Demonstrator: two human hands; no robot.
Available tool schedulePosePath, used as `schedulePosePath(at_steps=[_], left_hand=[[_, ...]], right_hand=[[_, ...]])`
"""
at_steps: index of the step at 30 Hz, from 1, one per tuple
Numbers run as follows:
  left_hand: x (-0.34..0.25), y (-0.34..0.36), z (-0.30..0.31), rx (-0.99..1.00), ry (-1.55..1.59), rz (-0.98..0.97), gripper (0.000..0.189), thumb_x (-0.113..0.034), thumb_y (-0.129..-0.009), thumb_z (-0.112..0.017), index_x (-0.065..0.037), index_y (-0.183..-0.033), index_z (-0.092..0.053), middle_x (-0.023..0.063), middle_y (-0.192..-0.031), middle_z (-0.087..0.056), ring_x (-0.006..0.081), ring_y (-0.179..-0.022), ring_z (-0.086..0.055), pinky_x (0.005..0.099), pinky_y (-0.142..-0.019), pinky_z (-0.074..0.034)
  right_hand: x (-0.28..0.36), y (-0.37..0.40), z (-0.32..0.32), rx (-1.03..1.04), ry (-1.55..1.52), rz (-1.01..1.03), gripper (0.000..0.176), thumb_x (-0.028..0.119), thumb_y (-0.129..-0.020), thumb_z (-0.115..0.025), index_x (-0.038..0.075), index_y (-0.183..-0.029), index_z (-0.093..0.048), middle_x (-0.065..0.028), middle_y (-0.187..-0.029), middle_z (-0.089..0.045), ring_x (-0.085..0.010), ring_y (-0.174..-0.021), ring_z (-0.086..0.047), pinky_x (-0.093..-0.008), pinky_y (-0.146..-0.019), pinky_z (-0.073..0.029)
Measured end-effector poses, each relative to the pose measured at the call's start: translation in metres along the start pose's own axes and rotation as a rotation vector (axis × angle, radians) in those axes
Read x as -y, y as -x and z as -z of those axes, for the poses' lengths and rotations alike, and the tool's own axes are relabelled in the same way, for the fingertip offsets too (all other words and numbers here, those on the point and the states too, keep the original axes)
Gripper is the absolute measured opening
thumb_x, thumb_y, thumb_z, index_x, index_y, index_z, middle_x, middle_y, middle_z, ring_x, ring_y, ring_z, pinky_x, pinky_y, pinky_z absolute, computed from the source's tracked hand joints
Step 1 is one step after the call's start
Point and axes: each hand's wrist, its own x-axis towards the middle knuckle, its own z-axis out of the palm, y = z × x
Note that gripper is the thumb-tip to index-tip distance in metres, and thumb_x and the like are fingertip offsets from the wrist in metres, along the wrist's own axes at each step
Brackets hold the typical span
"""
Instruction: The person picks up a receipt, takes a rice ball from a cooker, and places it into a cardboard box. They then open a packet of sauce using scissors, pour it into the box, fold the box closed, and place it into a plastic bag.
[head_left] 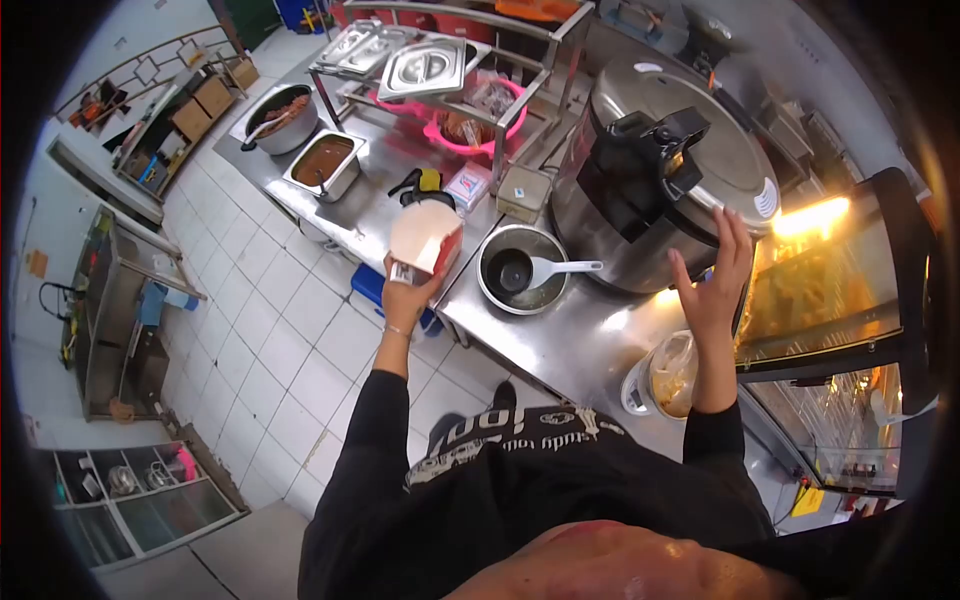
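Note:
My left hand (406,302) is closed round the lower end of a paper food carton (424,236), cream on its broad face and red along one side, held up over the counter's edge. My right hand (718,285) is raised with fingers apart, holding nothing, beside a large steel cooker (625,265) with a black latch (650,165). Between my hands stands a steel pot (522,305); inside it are a dark round cup and a white-handled ladle (565,267).
A lit glass warming cabinet (820,300) stands at the right, near a tub with a plastic bag (672,375). Along the steel counter (500,340) are a pan of brown sauce (325,165), a pot of food (282,120), and a rack (560,60) with pink baskets (515,110).

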Motion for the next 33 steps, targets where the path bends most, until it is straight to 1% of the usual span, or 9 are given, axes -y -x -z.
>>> schedulePosePath(at_steps=[2,6,9,12,17,21,24,29,33], left_hand=[[0.003,-0.018,-0.008,0.047,-0.059,0.026,0.090,-0.041,-0.064,-0.088,-0.008,-0.133,-0.040,0.0145,-0.110,-0.068,0.0304,-0.096,-0.068,0.0368,-0.080,-0.053],[0.045,-0.030,0.000,0.212,-0.040,-0.025,0.131,-0.035,-0.060,-0.091,-0.002,-0.155,-0.006,0.0169,-0.133,-0.056,0.0314,-0.096,-0.066,0.0355,-0.084,-0.053],[0.090,-0.038,0.035,0.339,0.006,-0.112,0.107,-0.024,-0.071,-0.081,0.000,-0.153,-0.016,0.0178,-0.128,-0.058,0.0270,-0.101,-0.063,0.0345,-0.086,-0.053],[0.087,-0.083,0.076,0.430,0.243,0.488,0.079,-0.024,-0.083,-0.066,-0.006,-0.151,-0.028,0.0157,-0.124,-0.061,0.0188,-0.083,-0.062,0.0331,-0.071,-0.054],[0.091,-0.198,0.060,0.412,0.448,0.590,0.049,-0.032,-0.097,-0.048,-0.010,-0.140,-0.047,0.0142,-0.119,-0.063,0.0132,-0.073,-0.057,0.0275,-0.062,-0.052],[0.074,-0.264,0.005,0.411,0.784,0.521,0.062,-0.025,-0.090,-0.066,0.002,-0.141,-0.042,0.0188,-0.123,-0.060,0.0233,-0.096,-0.064,0.0339,-0.082,-0.054],[0.091,-0.284,-0.026,0.237,0.456,0.183,0.070,-0.023,-0.085,-0.073,0.007,-0.140,-0.039,0.0232,-0.129,-0.056,0.0319,-0.113,-0.060,0.0381,-0.093,-0.050],[0.051,-0.228,0.021,0.077,-0.239,-0.283,0.073,-0.021,-0.087,-0.065,0.002,-0.148,-0.031,0.0260,-0.148,-0.039,0.0393,-0.138,-0.037,0.0473,-0.116,-0.026],[0.093,-0.152,0.032,0.385,-0.669,-0.226,0.066,-0.028,-0.093,-0.053,-0.005,-0.151,-0.030,0.0201,-0.157,-0.026,0.0353,-0.147,-0.021,0.0599,-0.115,-0.017]], right_hand=[[0.002,-0.014,-0.016,0.005,0.058,0.030,0.082,0.032,-0.074,-0.080,0.008,-0.143,-0.044,-0.0147,-0.142,-0.045,-0.0337,-0.137,-0.037,-0.0510,-0.113,-0.021],[0.013,-0.022,-0.039,0.061,0.204,-0.043,0.094,0.044,-0.070,-0.082,0.010,-0.146,-0.040,-0.0124,-0.146,-0.042,-0.0332,-0.140,-0.035,-0.0623,-0.112,-0.011],[0.023,-0.024,-0.040,0.050,0.217,-0.058,0.095,0.044,-0.069,-0.082,0.011,-0.147,-0.039,-0.0117,-0.147,-0.042,-0.0331,-0.141,-0.034,-0.0637,-0.113,-0.010],[0.033,-0.027,-0.044,0.060,0.269,-0.113,0.098,0.042,-0.068,-0.084,0.012,-0.148,-0.036,-0.0117,-0.148,-0.040,-0.0340,-0.143,-0.031,-0.0641,-0.114,-0.011],[0.048,-0.030,-0.050,0.076,0.285,-0.206,0.098,0.036,-0.067,-0.085,0.011,-0.148,-0.035,-0.0106,-0.151,-0.038,-0.0342,-0.144,-0.029,-0.0631,-0.114,-0.013],[0.059,-0.033,-0.052,0.100,0.369,-0.255,0.099,0.036,-0.067,-0.084,0.010,-0.149,-0.034,-0.0112,-0.151,-0.039,-0.0340,-0.144,-0.029,-0.0618,-0.114,-0.014],[0.058,-0.037,-0.055,0.090,0.407,-0.226,0.101,0.038,-0.066,-0.086,0.010,-0.149,-0.034,-0.0133,-0.150,-0.039,-0.0342,-0.144,-0.030,-0.0600,-0.115,-0.015],[0.057,-0.039,-0.058,0.092,0.418,-0.152,0.104,0.045,-0.066,-0.085,0.009,-0.148,-0.033,-0.0151,-0.151,-0.038,-0.0349,-0.143,-0.031,-0.0587,-0.116,-0.015],[0.045,-0.029,-0.069,0.034,0.388,-0.164,0.103,0.048,-0.069,-0.084,0.008,-0.148,-0.031,-0.0153,-0.153,-0.034,-0.0347,-0.144,-0.029,-0.0573,-0.117,-0.013]])
